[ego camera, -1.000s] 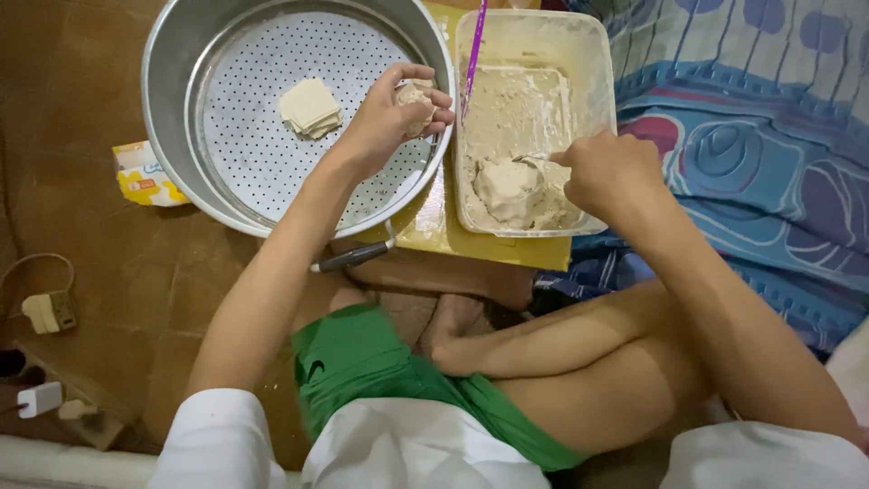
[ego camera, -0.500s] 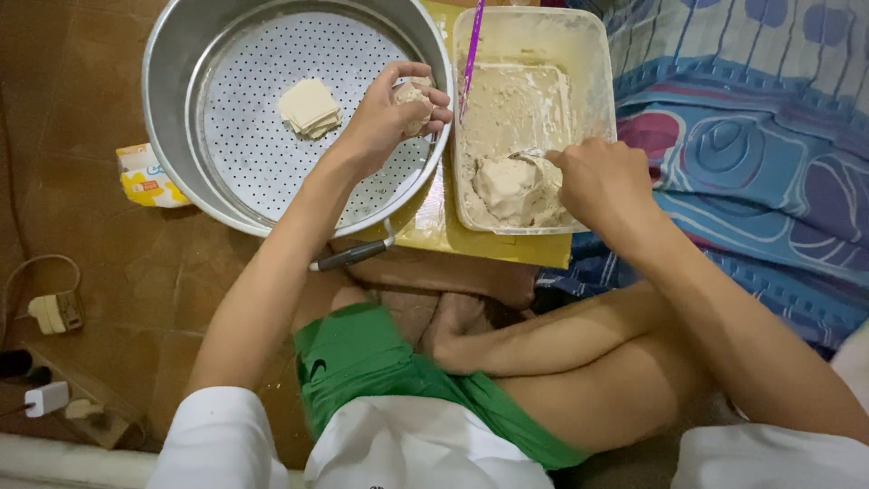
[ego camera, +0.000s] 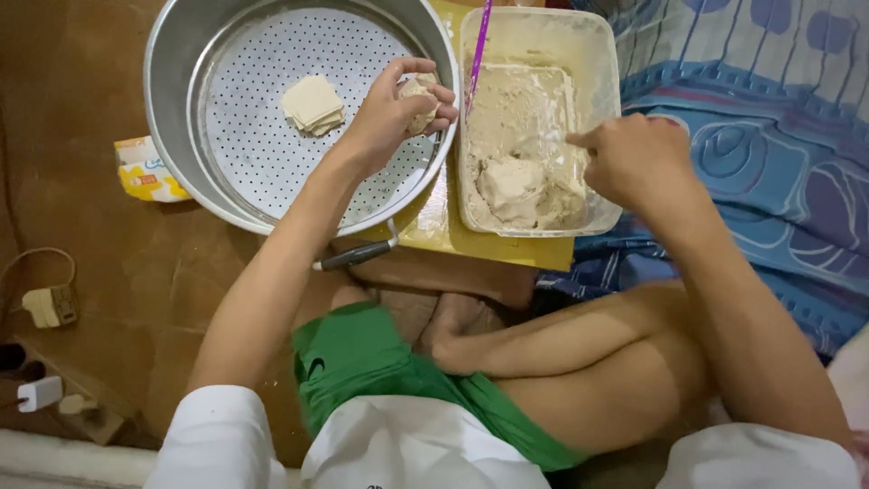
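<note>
My left hand [ego camera: 394,110] is curled around a small filled dough wrapper [ego camera: 419,96], held over the right rim of a large round metal steamer pan [ego camera: 172,136]. A small stack of square wrappers [ego camera: 312,103] lies on the pan's perforated tray. My right hand [ego camera: 629,158] rests at the right edge of a clear plastic tub [ego camera: 543,36] that holds pale filling paste [ego camera: 511,186]; its fingers are loosely closed and I cannot see anything in them. A purple stick [ego camera: 477,50] leans in the tub.
The tub stands on a yellow board [ego camera: 489,243]. A dark-handled utensil [ego camera: 358,256] lies beside the pan. A yellow-white packet [ego camera: 145,169] lies left of the pan. A blue patterned cloth [ego camera: 769,118] covers the right side. Plugs and a cord [ego camera: 41,303] lie at far left.
My right hand has lifted out of the filling and shifted to the tub's right edge. The left hand keeps the wrapper in the same spot.
</note>
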